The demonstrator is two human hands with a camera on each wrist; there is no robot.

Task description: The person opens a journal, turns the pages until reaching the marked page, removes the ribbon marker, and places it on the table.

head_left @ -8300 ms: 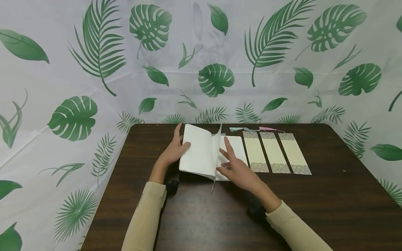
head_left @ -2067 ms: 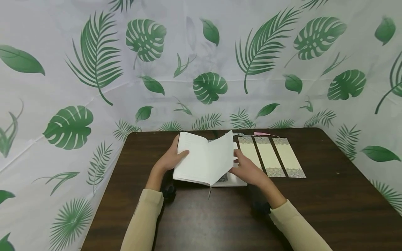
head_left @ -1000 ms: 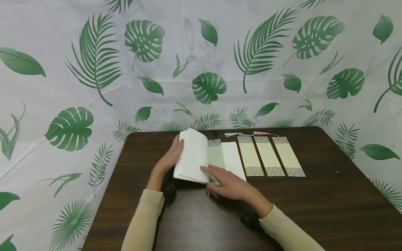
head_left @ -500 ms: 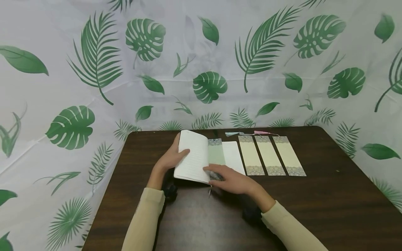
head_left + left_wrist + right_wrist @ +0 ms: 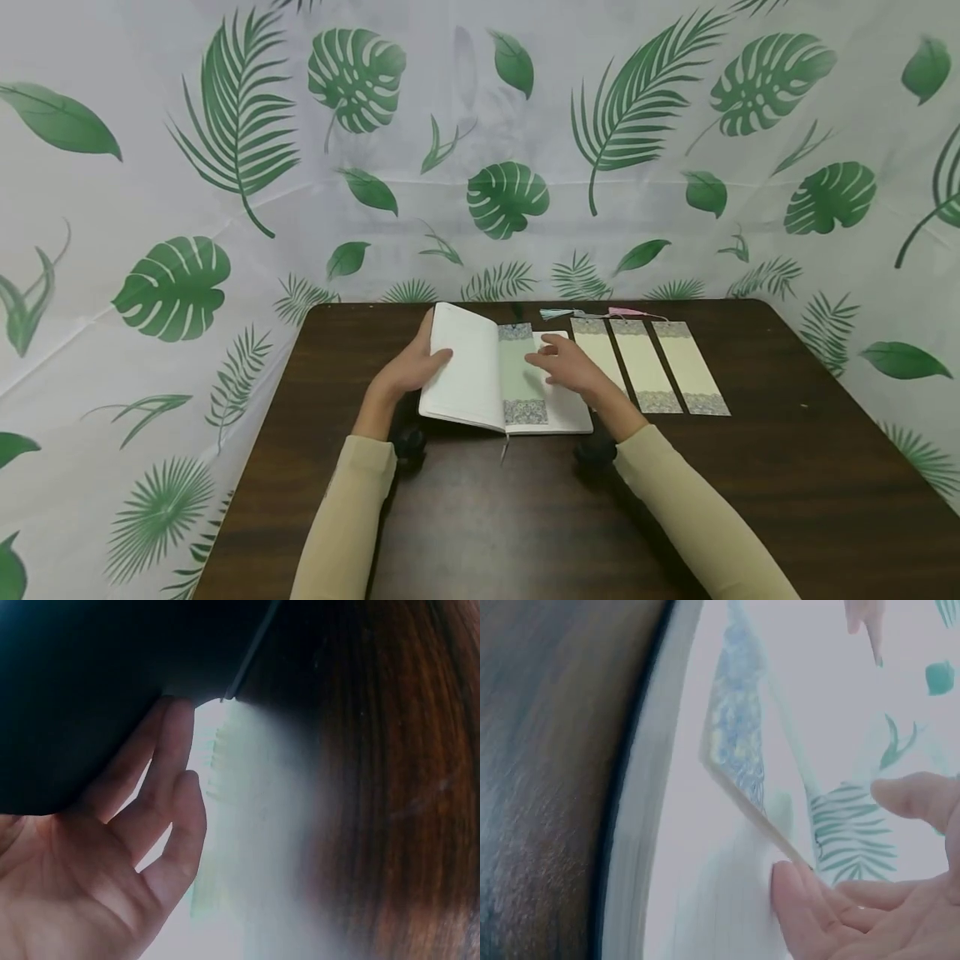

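A notebook [image 5: 461,371] lies open, its left half raised and its right half flat on the table. My left hand [image 5: 411,365] grips the left edge, thumb over the page; in the left wrist view its fingers [image 5: 180,742] lie behind the dark cover [image 5: 90,697]. A green bookmark [image 5: 517,367] with patterned ends rests on the right page near the fold. My right hand [image 5: 573,367] is over that page at the bookmark's right side. In the right wrist view its fingertips [image 5: 787,892] are at the bookmark's edge, thumb apart; whether they touch cannot be told.
Three cream bookmarks [image 5: 647,358] with patterned ends lie in a row right of the notebook. Blue [image 5: 555,314] and pink [image 5: 626,312] tassels lie behind them. A ribbon [image 5: 505,451] hangs from the notebook's spine. The dark wooden table [image 5: 480,525] meets a leaf-print cloth [image 5: 420,208].
My right hand has moved from the fold's lower end up and right, uncovering the green bookmark's lower end. Earlier it turned a page leftward. My left hand keeps its hold on the notebook.
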